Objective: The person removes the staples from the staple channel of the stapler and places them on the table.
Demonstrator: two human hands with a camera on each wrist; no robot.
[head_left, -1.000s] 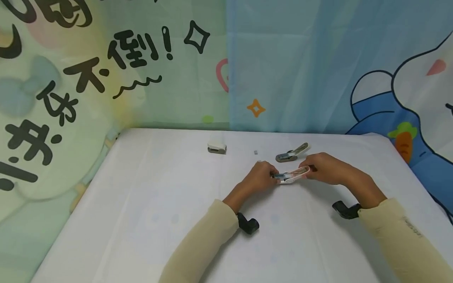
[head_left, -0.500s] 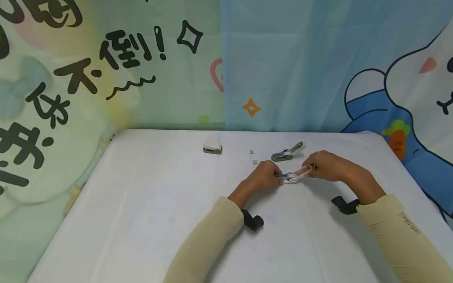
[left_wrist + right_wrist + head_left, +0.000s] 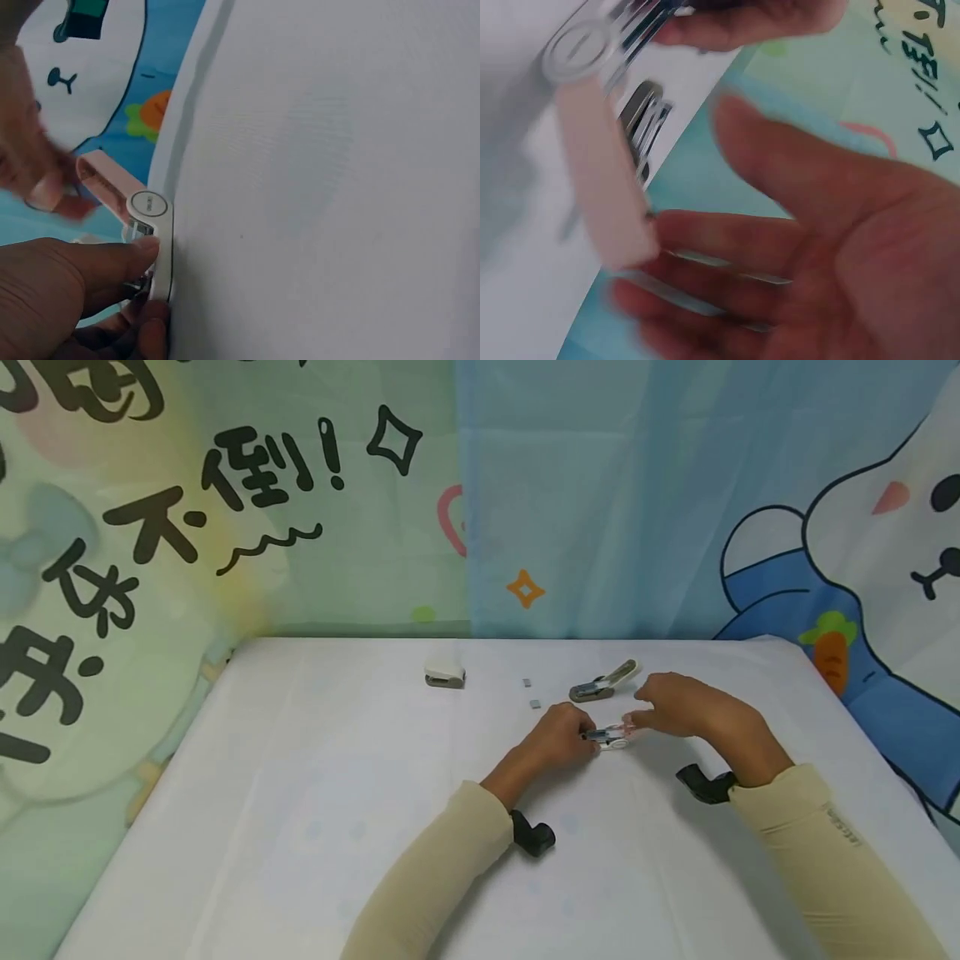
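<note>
A small white stapler [image 3: 615, 744] with a pink top arm [image 3: 604, 172] is swung apart near the table's right middle. My left hand [image 3: 557, 745] grips its base, with thumb and fingers on either side of the staple channel in the left wrist view. On the right, my right hand [image 3: 681, 706] is spread, its thumb away from its extended fingers. In the right wrist view those fingers lie by the end of the pink arm; blur hides whether they touch it. Just behind stands a second stapler [image 3: 602, 682], grey and cream, with its arm raised.
A closed white and grey stapler [image 3: 445, 676] sits at the back of the white table [image 3: 337, 777]. Two tiny grey pieces, like staple strips [image 3: 535, 703], lie between the staplers. A printed cloth backdrop [image 3: 600, 485] rises behind the table.
My right hand has let go of the pink arm's end and spread its fingers. My left hand keeps its hold. The head view has shifted slightly, and a second grey piece shows.
</note>
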